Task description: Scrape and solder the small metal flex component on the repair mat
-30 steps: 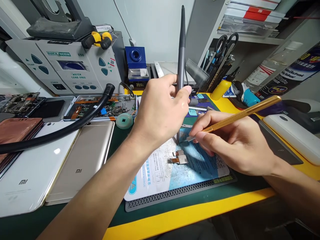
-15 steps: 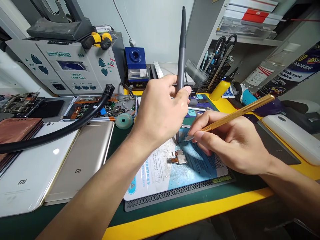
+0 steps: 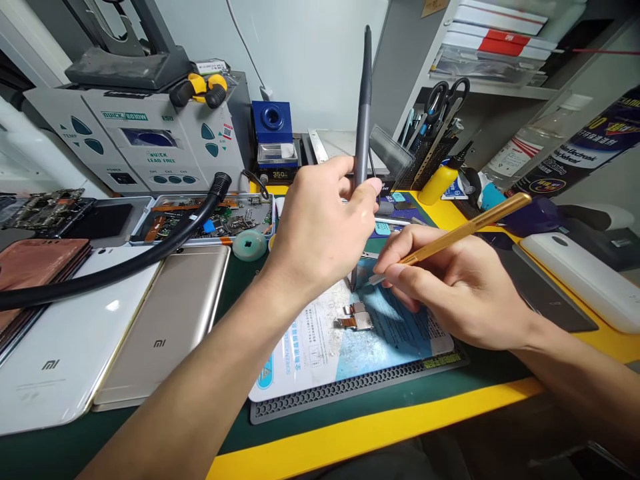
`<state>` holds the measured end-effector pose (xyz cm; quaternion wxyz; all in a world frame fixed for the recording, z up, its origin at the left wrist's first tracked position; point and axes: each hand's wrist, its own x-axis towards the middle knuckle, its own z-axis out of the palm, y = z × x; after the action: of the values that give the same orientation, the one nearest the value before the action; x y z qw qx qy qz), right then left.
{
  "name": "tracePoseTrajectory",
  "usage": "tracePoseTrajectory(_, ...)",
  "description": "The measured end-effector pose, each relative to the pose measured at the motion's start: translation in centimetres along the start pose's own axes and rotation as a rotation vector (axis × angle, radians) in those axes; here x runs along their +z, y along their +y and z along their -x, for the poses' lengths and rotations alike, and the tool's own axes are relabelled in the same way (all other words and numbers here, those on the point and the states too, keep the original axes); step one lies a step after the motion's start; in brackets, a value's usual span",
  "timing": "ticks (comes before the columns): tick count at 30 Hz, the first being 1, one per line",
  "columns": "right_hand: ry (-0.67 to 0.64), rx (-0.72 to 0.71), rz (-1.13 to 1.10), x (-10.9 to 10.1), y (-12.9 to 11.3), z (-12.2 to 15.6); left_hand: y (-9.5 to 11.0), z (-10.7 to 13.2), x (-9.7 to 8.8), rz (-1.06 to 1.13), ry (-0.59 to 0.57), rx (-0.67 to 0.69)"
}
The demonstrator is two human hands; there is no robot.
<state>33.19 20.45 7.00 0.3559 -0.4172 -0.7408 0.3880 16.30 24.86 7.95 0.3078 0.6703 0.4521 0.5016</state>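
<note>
Over the printed repair mat (image 3: 300, 353) on the green workbench (image 3: 230, 427), the left hand (image 3: 320, 223) curls firmly around an upright grey pen-shaped tool (image 3: 363, 113), its forearm slanting in from the lower left and the tool's tip down on the mat. The right hand (image 3: 450, 287) pinches a gold-handled blade (image 3: 465, 230) between thumb and fingers, like a pen, its point just beside that tip. Small metal flex-cable parts (image 3: 355, 317) lie on the mat just below both tips, touched by neither hand.
</note>
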Motion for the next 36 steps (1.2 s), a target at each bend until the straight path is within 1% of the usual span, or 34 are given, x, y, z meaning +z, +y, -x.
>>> tracePoseTrajectory(10,0.020,-0.028,0.003,0.06,0.26,0.13,-0.19,-0.02,0.02,0.015,0.011,0.009)
tracePoseTrajectory(16,0.006,0.029,-0.011,0.03,0.10,0.22,-0.06,0.09,-0.05,0.028,0.001,-0.015)
tracePoseTrajectory(20,-0.014,0.010,-0.014,0.01,0.14,0.32,-0.01,0.09,-0.13,0.014,-0.004,-0.013)
tracePoseTrajectory(23,0.007,0.004,-0.013,-0.02,0.15,0.33,0.02,0.06,-0.14,-0.002,0.005,-0.010)
tracePoseTrajectory(29,-0.027,0.017,0.008,-0.09,-0.18,0.24,0.08,0.09,-0.09,0.038,-0.003,-0.035)
tracePoseTrajectory(33,0.007,0.013,0.011,-0.04,-0.29,0.20,-0.06,0.15,-0.06,0.067,-0.005,-0.036)
tracePoseTrajectory(36,-0.006,0.006,0.014,-0.01,-0.23,0.13,-0.23,0.18,-0.06,0.079,-0.009,-0.025)
